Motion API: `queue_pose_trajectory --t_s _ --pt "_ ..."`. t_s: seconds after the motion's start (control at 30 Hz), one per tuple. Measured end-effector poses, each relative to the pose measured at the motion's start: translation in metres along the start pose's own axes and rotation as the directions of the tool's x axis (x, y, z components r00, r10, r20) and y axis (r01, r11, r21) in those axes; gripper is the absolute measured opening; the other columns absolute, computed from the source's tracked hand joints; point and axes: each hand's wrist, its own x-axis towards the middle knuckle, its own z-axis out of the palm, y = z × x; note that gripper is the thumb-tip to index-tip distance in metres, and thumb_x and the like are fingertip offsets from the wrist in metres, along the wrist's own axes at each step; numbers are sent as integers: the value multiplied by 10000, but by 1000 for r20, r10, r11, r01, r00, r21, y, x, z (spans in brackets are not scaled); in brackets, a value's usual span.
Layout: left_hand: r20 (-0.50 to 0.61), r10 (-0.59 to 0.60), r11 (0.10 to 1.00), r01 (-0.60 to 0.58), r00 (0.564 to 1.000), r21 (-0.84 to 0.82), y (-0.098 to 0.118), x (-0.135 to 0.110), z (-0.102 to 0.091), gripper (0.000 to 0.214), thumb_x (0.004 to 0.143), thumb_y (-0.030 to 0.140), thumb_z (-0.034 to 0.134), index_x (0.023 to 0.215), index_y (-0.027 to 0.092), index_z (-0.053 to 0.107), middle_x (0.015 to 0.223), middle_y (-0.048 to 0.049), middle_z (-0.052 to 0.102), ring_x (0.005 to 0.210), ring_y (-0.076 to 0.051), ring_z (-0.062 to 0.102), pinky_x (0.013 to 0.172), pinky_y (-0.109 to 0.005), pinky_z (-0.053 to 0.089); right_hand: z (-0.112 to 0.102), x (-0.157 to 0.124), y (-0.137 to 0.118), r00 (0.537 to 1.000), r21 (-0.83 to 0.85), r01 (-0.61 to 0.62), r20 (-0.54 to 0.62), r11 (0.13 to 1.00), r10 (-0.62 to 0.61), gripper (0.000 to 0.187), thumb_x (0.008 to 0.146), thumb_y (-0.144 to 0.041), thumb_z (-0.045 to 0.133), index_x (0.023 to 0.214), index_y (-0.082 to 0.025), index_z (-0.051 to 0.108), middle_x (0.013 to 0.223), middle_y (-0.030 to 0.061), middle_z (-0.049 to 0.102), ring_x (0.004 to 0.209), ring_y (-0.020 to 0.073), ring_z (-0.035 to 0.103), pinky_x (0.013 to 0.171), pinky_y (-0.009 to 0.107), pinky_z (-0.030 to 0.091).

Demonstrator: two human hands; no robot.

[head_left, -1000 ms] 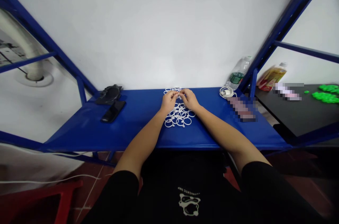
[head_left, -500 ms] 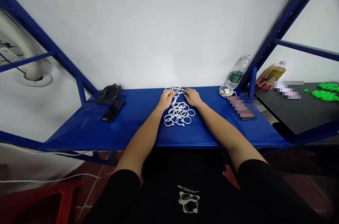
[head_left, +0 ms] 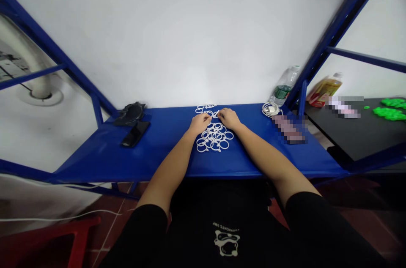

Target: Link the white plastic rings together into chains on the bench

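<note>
White plastic rings with small tabs, perhaps curtain rings, lie in a loose pile [head_left: 215, 138] on the blue table in front of me. Several more rings [head_left: 199, 109] are spread behind it by the wall. My right hand [head_left: 229, 118] pinches one white ring [head_left: 216, 113] just above the table between the two groups. My left hand [head_left: 201, 123] is closed, its fingertips pressed together close to that ring. Whatever its fingers hold is too small and too covered to make out.
On the left of the blue table [head_left: 168, 149] are a black phone [head_left: 135, 133] and a dark plastic-wrapped item [head_left: 130, 112]. To the right stand a coiled white cable [head_left: 271, 109] and a water bottle [head_left: 285, 86]. Blue frame posts rise at both sides.
Both hands have drawn slightly nearer to me, off the back rings. A white ring now shows between them at the right fingertips, and the back group is more uncovered.
</note>
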Motion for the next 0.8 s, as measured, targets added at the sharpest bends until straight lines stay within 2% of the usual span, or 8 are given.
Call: queue_pose_trajectory --t_s 0.13,0.23,0.33,0.4,0.57,0.7,0.8 --pt "2 11 1000 -11 1000 -12 -3 1 4 227 959 345 678 1130 249 792 1109 -58 807 999 -238 749 953 -365 564 -3 -1 -7 996 69 24 -86 997 -18 203 1025 -206 506 1063 -207 705 1168 138 694 1073 282 623 940 381 509" --pt "-26 8 997 -10 1000 -71 -4 2 7 299 943 377 717 1204 243 772 1131 -63 807 1035 -244 755 992 -371 562 -7 -2 -13 988 121 124 -112 985 -110 226 1044 -210 476 1105 -210 694 1251 138 666 1149 273 609 1009 383 500" --pt "-76 -30 989 18 997 -144 -4 3 7 308 920 422 744 1158 232 785 1057 -62 818 1005 -245 759 951 -358 573 -10 -3 -19 971 114 221 -123 969 -207 263 1062 -239 454 1149 -206 700 1355 151 619 1220 273 588 1061 394 489" --pt "-108 -46 988 30 993 -150 -4 3 5 268 939 434 711 1088 228 799 994 -52 819 961 -233 755 891 -332 570 -11 -3 -22 965 83 239 -134 968 -226 278 1068 -254 452 1176 -209 704 1387 154 604 1237 279 582 1073 405 489" --pt "-167 -32 996 18 986 -87 0 1 -3 293 990 427 618 931 207 803 814 -37 786 799 -199 720 773 -287 512 -5 -3 -18 975 67 155 -170 986 -142 249 1050 -247 491 1126 -212 726 1309 136 654 1184 275 607 1047 412 519" --pt "-199 -12 997 -4 980 -80 3 0 -5 283 1006 406 600 988 217 810 875 -50 801 807 -202 726 763 -286 494 -3 -3 -6 982 82 13 -187 997 2 245 986 -189 554 1152 -205 734 1236 139 693 1139 303 627 1025 452 534" --pt "-207 -14 999 4 978 -49 4 0 -5 252 998 387 632 1063 226 814 923 -58 813 862 -216 745 791 -292 504 -9 -3 -4 955 124 11 -296 992 26 290 999 -221 554 1239 -197 715 1254 148 691 1161 318 625 1051 482 517"
